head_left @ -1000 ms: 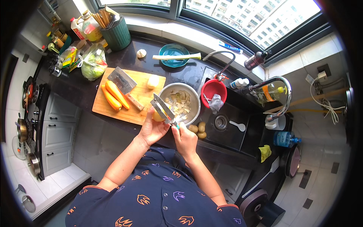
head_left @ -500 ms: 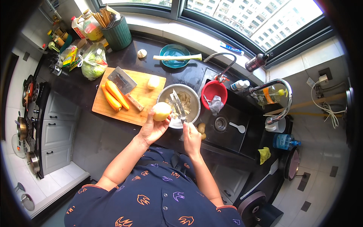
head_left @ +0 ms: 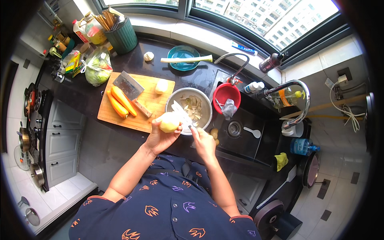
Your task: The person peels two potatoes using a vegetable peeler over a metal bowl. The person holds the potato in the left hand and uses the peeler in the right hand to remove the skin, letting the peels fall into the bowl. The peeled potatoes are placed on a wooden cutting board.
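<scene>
My left hand (head_left: 158, 138) grips a peeled pale-yellow potato (head_left: 169, 122) just in front of a steel bowl (head_left: 203, 97) that holds peelings. My right hand (head_left: 202, 140) is closed on a peeler (head_left: 181, 112) whose blade lies against the potato's right side, over the bowl's near rim. On the wooden cutting board (head_left: 120, 118) to the left lie two peeled carrots (head_left: 120, 102), a cleaver (head_left: 130, 88) and a pale peeled piece (head_left: 161, 86).
A black sink (head_left: 244, 132) at right holds a red bowl (head_left: 226, 93), a white spoon and small potatoes. A teal plate with a leek (head_left: 185, 59), a garlic bulb, a bag of greens (head_left: 97, 69) and a utensil pot stand behind. A stove lies at the far left.
The potato and peeler have shifted slightly left and toward me, from over the bowl to its near rim. My right hand has drawn the peeler back along the potato.
</scene>
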Available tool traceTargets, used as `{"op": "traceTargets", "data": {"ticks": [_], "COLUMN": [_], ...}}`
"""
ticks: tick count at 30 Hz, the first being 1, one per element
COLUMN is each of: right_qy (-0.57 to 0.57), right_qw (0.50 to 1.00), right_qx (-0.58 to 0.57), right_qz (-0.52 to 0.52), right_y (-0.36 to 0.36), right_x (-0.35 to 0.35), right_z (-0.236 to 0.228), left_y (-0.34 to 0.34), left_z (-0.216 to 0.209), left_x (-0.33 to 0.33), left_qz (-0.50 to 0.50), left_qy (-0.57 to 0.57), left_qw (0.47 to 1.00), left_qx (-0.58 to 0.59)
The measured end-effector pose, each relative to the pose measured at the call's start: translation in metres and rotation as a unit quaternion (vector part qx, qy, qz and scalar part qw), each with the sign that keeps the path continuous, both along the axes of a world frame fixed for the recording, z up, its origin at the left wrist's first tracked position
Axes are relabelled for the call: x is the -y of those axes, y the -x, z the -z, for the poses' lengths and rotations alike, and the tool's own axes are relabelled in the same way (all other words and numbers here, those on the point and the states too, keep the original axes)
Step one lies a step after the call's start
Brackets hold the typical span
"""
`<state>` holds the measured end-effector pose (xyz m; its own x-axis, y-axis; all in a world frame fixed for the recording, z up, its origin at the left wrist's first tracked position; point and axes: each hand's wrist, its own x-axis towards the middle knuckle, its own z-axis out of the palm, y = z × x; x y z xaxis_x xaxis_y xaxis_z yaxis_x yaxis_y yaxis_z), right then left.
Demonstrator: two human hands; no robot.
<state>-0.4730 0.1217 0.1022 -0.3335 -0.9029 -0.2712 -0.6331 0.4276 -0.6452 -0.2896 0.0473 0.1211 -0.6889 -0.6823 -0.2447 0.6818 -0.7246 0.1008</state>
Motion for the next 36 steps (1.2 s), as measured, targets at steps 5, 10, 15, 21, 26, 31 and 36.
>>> {"op": "traceTargets", "data": {"ticks": [5,10,15,21,26,31,36], "right_qy": [0.042,0.173,0.197,0.216,0.234,0.102,0.016], "right_qw": [0.987,0.975,0.978,0.969,0.965,0.987,0.996], "right_qx": [0.133,0.131,-0.002,-0.07,-0.065,-0.122,-0.069], "right_qz": [0.082,0.041,-0.074,-0.095,-0.098,-0.039,0.051], "right_y": [0.006,-0.015,-0.027,-0.03,-0.034,-0.018,0.009], "right_x": [-0.011,-0.012,-0.011,-0.011,-0.005,0.003,-0.011], "right_z": [-0.001,-0.035,-0.05,-0.047,-0.046,-0.016,0.008], "left_y": [-0.003,0.0,0.001,0.0,0.0,-0.012,-0.009], "left_z": [0.002,0.013,0.012,0.013,0.013,0.012,0.0], "left_x": [0.005,0.001,-0.001,-0.005,-0.009,-0.006,-0.009], "left_qz": [-0.022,-0.033,-0.021,-0.058,-0.035,-0.034,-0.058], "left_qy": [-0.014,-0.01,-0.004,0.003,0.039,0.044,0.032], "left_qw": [0.999,0.998,0.998,0.993,0.991,0.986,0.984], "left_qx": [0.035,0.055,0.054,0.104,0.121,0.16,0.163]}}
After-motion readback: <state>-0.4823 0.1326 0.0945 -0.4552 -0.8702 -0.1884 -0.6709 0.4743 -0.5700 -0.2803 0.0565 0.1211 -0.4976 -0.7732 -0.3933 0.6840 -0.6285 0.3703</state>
